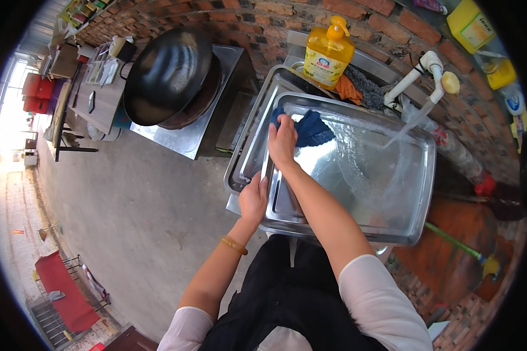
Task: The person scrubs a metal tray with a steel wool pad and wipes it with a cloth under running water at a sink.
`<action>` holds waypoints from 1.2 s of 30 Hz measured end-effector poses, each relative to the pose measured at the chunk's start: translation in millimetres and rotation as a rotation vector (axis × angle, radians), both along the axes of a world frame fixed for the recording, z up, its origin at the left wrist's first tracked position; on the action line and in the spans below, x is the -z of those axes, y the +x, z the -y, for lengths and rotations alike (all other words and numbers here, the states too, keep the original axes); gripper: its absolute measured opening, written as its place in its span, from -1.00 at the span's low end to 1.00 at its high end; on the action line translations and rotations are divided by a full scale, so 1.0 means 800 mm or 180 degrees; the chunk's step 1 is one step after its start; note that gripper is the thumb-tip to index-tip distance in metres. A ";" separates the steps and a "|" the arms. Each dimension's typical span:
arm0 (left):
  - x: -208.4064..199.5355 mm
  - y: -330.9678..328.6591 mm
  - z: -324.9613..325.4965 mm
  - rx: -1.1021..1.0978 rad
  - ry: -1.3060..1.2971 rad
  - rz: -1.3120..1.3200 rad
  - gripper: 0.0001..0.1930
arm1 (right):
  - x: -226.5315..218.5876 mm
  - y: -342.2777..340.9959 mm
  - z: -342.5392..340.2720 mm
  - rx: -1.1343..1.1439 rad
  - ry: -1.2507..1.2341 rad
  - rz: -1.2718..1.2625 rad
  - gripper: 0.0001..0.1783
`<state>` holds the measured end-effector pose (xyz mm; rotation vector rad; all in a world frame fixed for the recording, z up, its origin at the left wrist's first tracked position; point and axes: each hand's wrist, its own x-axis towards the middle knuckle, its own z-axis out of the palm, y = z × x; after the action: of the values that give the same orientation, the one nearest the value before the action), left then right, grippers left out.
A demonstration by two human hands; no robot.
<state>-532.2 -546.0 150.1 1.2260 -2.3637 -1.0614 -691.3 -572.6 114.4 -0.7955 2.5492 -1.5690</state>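
A shallow rectangular metal tray (363, 202) lies tilted over the sink, wet, with water on its bottom. My left hand (253, 200) grips its left rim, the fingers wrapped over the edge. My right hand (283, 141) is closed on a dark blue cloth (313, 130) and presses it at the tray's upper left corner. Water (409, 124) pours from a white pipe tap (418, 76) into the tray's far right part. Beneath the tray, at the left, shows another metal tray or sink edge (235, 175), partly hidden.
Behind the tray stand a yellow pump bottle (329, 54), an orange cloth (349, 90) and a grey scrubbing cloth (366, 88) along the brick wall (263, 26). A large black wok (168, 76) sits on a steel stove (202, 126) to the left. Concrete floor (152, 210) lies beyond.
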 end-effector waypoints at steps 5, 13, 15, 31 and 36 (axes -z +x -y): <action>-0.007 0.001 0.008 -0.0083 0.0282 -0.0083 -0.57 | -0.008 0.084 -0.087 -0.0704 -0.0089 0.0625 -0.79; -0.011 -0.001 0.005 0.0197 0.0365 -0.0291 -0.63 | 0.032 0.037 -0.054 -0.0143 0.0122 0.0237 -0.72; -0.005 -0.003 0.001 0.0221 0.0335 -0.0255 -0.63 | 0.016 0.027 -0.052 -0.0086 0.0156 0.0444 -0.71; 0.022 0.006 0.004 0.0167 -0.0514 -0.0138 -0.78 | -0.044 0.175 -0.202 -0.1618 0.0857 0.0672 -0.76; 0.008 0.005 -0.014 -0.0004 -0.0277 -0.0044 -0.68 | -0.049 0.074 -0.353 -0.1723 0.1486 0.1023 -0.76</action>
<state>-528.0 -534.6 144.1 1.1857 -2.3718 -0.9530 -631.8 -290.0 153.5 -0.9623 2.0928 -0.8198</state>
